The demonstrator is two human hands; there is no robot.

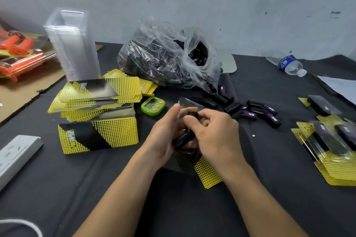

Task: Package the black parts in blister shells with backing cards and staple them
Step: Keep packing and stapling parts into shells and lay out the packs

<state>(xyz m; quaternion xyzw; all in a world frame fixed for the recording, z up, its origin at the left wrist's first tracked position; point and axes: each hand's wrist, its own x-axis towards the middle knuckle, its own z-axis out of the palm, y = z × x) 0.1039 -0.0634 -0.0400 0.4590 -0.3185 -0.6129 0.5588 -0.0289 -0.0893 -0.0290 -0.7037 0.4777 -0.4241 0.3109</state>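
At the table's middle my left hand (pixel 165 132) holds a clear blister shell (pixel 187 103) from its left side. My right hand (pixel 213 132) curls its fingers round a black part (pixel 183 138) that sits in the shell. Under the shell lies a yellow dotted backing card (pixel 208 175), its corner showing by my right wrist. Loose black parts (pixel 254 111) with purple labels lie beyond my hands. A clear plastic bag (pixel 169 59) holds many more.
Stacks of yellow backing cards (pixel 98 113) stand at the left, with a tall stack of clear shells (pixel 71 44) behind them. A green timer (pixel 153 106) sits beside them. Finished packs (pixel 331 144) lie at the right. A water bottle (pixel 289 64) and a power strip (pixel 15 156) are near the edges.
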